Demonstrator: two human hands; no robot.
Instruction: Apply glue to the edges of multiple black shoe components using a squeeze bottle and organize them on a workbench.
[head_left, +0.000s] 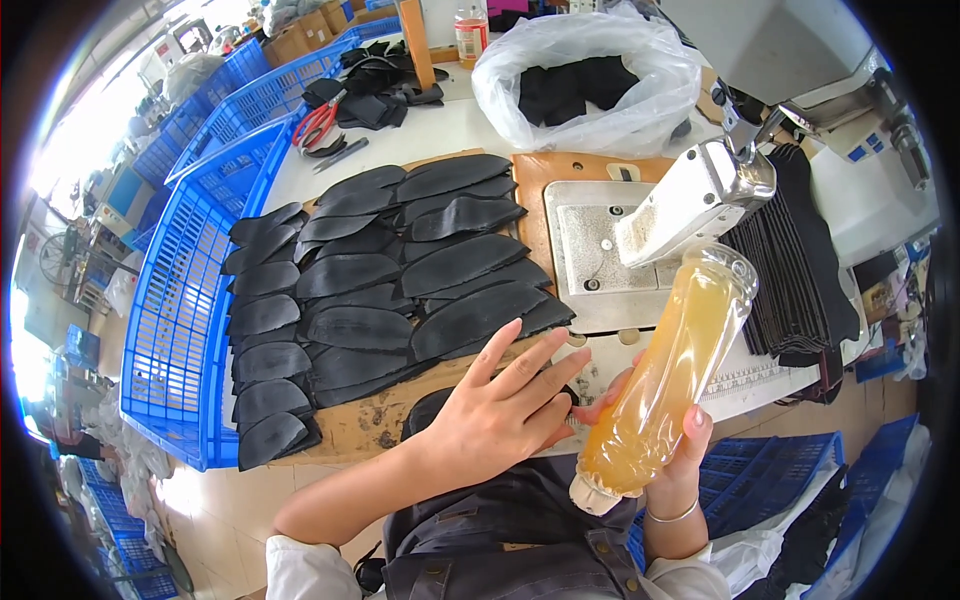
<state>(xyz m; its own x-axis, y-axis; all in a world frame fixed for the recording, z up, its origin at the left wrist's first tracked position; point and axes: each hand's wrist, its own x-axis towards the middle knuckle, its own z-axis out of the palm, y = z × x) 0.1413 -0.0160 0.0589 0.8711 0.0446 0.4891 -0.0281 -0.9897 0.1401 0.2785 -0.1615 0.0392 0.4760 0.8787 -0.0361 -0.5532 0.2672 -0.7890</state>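
My right hand is wrapped round a clear plastic bottle of yellowish liquid. The bottle is tilted, its pale cap pointing down toward my apron and its base up near the sewing machine head. Beside it, my left hand is open with fingers spread, just in front of the black pieces. These curved black fabric pieces lie in overlapping rows on a brown board. A dark piece partly shows beneath my left hand; how it lies there is hidden.
A white sewing machine arm stands over a metal plate. Stacked black strips lie at right. Blue crates line the left side. Red-handled scissors, black scraps and a plastic bag of black pieces sit behind.
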